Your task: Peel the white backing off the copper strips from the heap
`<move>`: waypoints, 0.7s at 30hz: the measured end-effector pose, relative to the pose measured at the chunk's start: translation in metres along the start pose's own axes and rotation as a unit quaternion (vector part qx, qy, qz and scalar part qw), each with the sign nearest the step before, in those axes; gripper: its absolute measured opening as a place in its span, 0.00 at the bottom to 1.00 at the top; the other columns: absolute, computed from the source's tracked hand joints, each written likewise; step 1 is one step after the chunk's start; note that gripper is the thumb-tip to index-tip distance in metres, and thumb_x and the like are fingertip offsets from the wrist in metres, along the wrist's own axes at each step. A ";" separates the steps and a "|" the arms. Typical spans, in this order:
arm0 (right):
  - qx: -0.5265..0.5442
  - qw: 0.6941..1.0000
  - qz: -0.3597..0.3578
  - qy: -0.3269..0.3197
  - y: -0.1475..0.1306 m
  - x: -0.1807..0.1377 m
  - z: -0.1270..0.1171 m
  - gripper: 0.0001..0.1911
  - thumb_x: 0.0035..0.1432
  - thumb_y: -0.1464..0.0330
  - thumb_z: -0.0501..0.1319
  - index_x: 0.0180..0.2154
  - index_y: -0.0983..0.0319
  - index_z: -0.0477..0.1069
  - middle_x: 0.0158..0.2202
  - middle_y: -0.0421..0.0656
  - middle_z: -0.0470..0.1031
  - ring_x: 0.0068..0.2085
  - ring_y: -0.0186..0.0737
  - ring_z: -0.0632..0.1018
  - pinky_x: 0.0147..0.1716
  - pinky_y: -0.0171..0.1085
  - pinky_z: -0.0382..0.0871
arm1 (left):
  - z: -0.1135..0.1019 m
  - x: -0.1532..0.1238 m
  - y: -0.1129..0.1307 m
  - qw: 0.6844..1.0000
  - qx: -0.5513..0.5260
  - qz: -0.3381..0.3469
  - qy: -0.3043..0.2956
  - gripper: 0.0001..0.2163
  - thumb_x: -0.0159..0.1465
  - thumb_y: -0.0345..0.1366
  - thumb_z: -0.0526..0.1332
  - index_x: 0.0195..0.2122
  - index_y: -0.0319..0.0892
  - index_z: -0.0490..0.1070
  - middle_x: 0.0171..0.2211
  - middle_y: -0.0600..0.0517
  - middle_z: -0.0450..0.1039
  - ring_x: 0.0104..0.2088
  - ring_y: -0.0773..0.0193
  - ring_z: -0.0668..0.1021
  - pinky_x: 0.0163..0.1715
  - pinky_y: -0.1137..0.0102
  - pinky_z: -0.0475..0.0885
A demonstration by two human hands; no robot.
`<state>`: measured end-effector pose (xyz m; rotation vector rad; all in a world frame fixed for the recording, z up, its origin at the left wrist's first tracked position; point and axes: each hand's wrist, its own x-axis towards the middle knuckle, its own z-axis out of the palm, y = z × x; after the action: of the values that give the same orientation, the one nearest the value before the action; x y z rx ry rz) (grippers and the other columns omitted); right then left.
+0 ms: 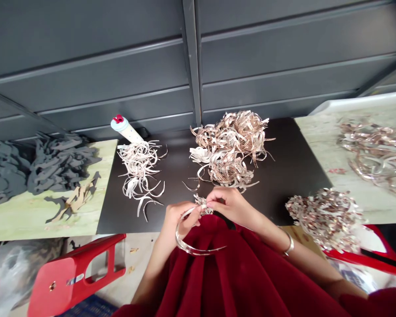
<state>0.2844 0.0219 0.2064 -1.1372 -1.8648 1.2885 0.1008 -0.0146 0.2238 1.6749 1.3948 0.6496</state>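
Observation:
My left hand (180,217) is closed on a few long, curved strips (188,250), shiny rose-gold with pale backs, whose tails loop down over the red clothing. Fingertip to fingertip with it, my right hand (230,203) pinches at a small cluster of short, shiny pieces (202,201) where the strips meet it. Exactly how the pieces join is too small to tell. Beyond my hands on the dark board (178,176) lies a big tangled pile of rose-gold strips (234,145). A smaller heap of pale strips (140,165) lies to the left.
A pale bottle with a red-topped lid (127,128) stands at the back left. Dark grey cut-out pieces (57,163) pile at far left. A bunch of short shiny pieces (325,218) hangs at the right edge; more strips (379,154) lie beyond. A red stool (57,275) is below left.

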 end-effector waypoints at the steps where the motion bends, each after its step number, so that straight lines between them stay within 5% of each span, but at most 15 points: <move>1: -0.005 1.000 -0.005 -0.002 -0.001 0.000 0.000 0.07 0.54 0.76 0.59 0.26 0.63 0.73 0.25 0.39 0.73 0.28 0.31 0.72 0.29 0.31 0.63 | -0.001 0.000 0.000 1.000 0.002 -0.004 0.002 0.15 0.64 0.38 0.56 0.24 0.38 0.74 0.19 0.53 0.74 0.19 0.68 0.76 0.21 0.76 0.66; 9: 0.045 0.999 0.010 -0.012 -0.003 0.000 0.000 0.06 0.52 0.74 0.61 0.24 0.63 0.73 0.24 0.38 0.72 0.27 0.31 0.70 0.28 0.31 0.62 | -0.004 0.002 0.007 0.998 0.025 0.050 -0.016 0.15 0.64 0.37 0.56 0.21 0.39 0.73 0.17 0.54 0.72 0.18 0.70 0.73 0.22 0.76 0.65; 13: 0.206 0.972 0.053 -0.097 0.005 0.002 -0.003 0.07 0.53 0.68 0.62 0.26 0.65 0.72 0.23 0.37 0.70 0.23 0.28 0.68 0.23 0.29 0.61 | 0.003 0.002 0.004 0.989 -0.132 -0.066 -0.025 0.14 0.60 0.42 0.60 0.23 0.39 0.73 0.16 0.53 0.72 0.16 0.68 0.73 0.19 0.75 0.67; 17: 0.328 0.930 0.110 -0.121 0.011 0.002 0.004 0.15 0.49 0.59 0.66 0.26 0.65 0.70 0.21 0.36 0.67 0.19 0.26 0.63 0.17 0.28 0.55 | 0.014 0.003 -0.006 0.956 -0.242 -0.164 0.004 0.18 0.56 0.49 0.62 0.21 0.38 0.70 0.13 0.55 0.67 0.11 0.72 0.67 0.11 0.77 0.59; 21: 0.352 0.924 0.118 -0.091 0.007 0.000 0.015 0.17 0.49 0.57 0.66 0.25 0.65 0.69 0.20 0.36 0.68 0.20 0.26 0.63 0.18 0.28 0.55 | 0.012 0.002 -0.008 0.980 -0.178 -0.082 -0.025 0.18 0.61 0.48 0.58 0.22 0.38 0.68 0.15 0.55 0.68 0.15 0.71 0.70 0.17 0.77 0.63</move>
<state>0.2745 0.0167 0.1944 -0.8726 -1.2036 2.0373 0.1075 -0.0155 0.2106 1.2725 1.2794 0.7096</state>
